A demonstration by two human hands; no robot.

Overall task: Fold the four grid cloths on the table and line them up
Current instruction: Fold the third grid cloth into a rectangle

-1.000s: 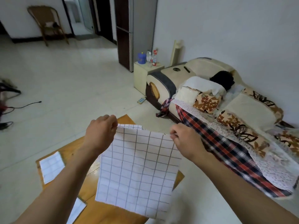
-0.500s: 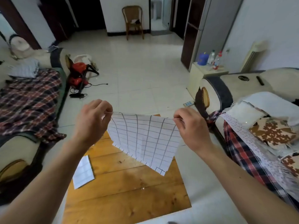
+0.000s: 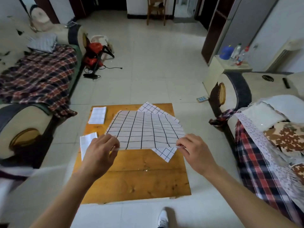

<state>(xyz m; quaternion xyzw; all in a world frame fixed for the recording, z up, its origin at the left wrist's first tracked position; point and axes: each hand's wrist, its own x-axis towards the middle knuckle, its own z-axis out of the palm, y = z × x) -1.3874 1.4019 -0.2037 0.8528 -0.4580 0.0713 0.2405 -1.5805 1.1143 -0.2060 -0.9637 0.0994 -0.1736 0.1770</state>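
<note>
Over the wooden table (image 3: pixel 131 178), both hands pinch a spread, black-gridded white cloth (image 3: pixel 144 129).

Low wooden table (image 3: pixel 131 178) standing on pale tiled floor (image 3: pixel 148 63), two folded grid cloths (image 3: pixel 97 115) (image 3: pixel 86 143) lying along its left side, another grid cloth (image 3: pixel 148 107) lying at its far edge, partly hidden.
</note>
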